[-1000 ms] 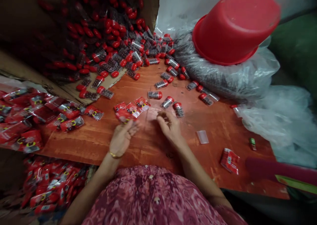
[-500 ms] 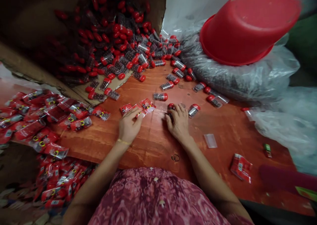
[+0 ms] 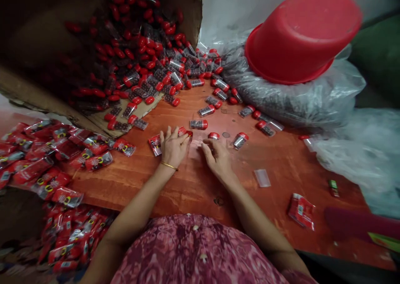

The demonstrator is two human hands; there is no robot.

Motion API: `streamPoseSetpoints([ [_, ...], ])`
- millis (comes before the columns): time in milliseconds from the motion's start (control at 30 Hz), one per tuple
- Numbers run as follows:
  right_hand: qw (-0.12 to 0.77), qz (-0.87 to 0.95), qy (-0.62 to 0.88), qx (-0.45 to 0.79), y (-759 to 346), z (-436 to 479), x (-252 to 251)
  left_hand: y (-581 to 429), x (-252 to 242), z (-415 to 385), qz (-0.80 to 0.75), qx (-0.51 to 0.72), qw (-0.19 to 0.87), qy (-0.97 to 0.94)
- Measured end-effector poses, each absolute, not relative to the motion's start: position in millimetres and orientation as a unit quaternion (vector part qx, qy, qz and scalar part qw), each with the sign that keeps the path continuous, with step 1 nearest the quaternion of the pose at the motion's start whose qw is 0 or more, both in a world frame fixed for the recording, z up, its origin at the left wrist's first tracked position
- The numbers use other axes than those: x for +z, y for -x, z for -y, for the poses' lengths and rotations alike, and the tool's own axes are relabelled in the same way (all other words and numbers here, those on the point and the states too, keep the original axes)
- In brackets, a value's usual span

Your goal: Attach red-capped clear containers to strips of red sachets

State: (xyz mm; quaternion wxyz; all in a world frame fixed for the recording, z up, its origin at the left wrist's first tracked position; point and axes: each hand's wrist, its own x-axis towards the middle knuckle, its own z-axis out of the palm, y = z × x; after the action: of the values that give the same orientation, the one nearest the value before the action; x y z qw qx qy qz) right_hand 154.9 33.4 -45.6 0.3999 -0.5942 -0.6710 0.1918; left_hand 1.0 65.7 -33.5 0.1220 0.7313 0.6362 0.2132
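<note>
The red sachets (image 3: pixel 155 144) are lying on the table (image 3: pixel 193 184) just in front of the person; the left hand (image 3: pixel 173 148) is resting flat on them, fingers spread and gripping nothing; a red-capped vial (image 3: pixel 213 136) is lying at the fingertips of the right hand (image 3: pixel 217 157), whose fingers are curling loosely over it, though whether they are gripping it I cannot tell. Two more vials (image 3: pixel 199 124) are lying loose just beyond the hands; a clear sleeve (image 3: pixel 262 177) is sitting to the right, apart from them. Farther back a cardboard box (image 3: pixel 31 88) is spilling a heap of vials onto the table; filled packets (image 3: pixel 46 150) are piling up along the left edge. A red basin (image 3: pixel 301 36) is sitting upside down on a plastic bag (image 3: pixel 296 100) at the far right.
</note>
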Motion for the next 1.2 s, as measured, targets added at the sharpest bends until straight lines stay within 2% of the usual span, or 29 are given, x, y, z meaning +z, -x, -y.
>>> streamPoseSetpoints([
  [100,0.433,0.606,0.576,0.337,-138.0,-41.3,-41.7,-4.1,-22.9,-52.8,-0.611,0.254,0.1,-0.743],
  [200,0.481,0.563,0.548,0.39,-127.0,-45.5,-40.8,-4.2,-17.4,-43.0,-0.601,0.322,0.13,-0.72],
  [267,0.514,0.541,0.546,0.38,-124.9,-43.3,-40.3,-3.3,-15.9,-37.3,-0.611,0.374,0.212,-0.664],
  [400,0.526,0.55,0.553,0.339,-125.2,-28.4,-37.8,-6.0,-12.3,-24.8,-0.577,0.409,0.532,-0.465],
  [467,0.524,0.559,0.552,0.33,-123.7,-19.8,-37.3,-9.7,-9.3,-18.3,-0.533,0.433,0.635,-0.354],
  [567,0.523,0.56,0.554,0.326,-119.2,-10.2,-39.7,-13.2,-6.2,-10.3,-0.508,0.476,0.672,-0.25],
  [700,0.521,0.56,0.547,0.34,-114.5,-4.2,-43.4,-11.2,-7.0,-6.9,-0.509,0.476,0.695,-0.176],
  [800,0.482,0.574,0.563,0.349,-119.4,-5.1,-39.9,-7.9,-6.7,-10.8,-0.507,0.494,0.689,-0.157],
  [867,0.421,0.591,0.61,0.317,-129.4,-10.4,-34.4,-6.0,-4.8,-15.3,-0.513,0.512,0.674,-0.143],
  [1000,0.208,0.565,0.783,0.155,-155.8,-30.8,-27.7,-4.8,-1.4,-23.3,-0.512,0.53,0.665,-0.121],
  [1067,0.123,0.559,0.814,0.096,-164.0,-39.8,-30.6,-6.1,-1.2,-24.8,-0.5,0.535,0.671,-0.118],
  [1133,0.101,0.587,0.8,0.072,-166.4,-44.0,-36.9,-8.0,-1.4,-24.9,-0.489,0.533,0.68,-0.119],
  [1200,0.131,0.617,0.772,0.075,-164.9,-43.3,-44.0,-9.3,-1.4,-24.0,-0.484,0.528,0.688,-0.117],
])
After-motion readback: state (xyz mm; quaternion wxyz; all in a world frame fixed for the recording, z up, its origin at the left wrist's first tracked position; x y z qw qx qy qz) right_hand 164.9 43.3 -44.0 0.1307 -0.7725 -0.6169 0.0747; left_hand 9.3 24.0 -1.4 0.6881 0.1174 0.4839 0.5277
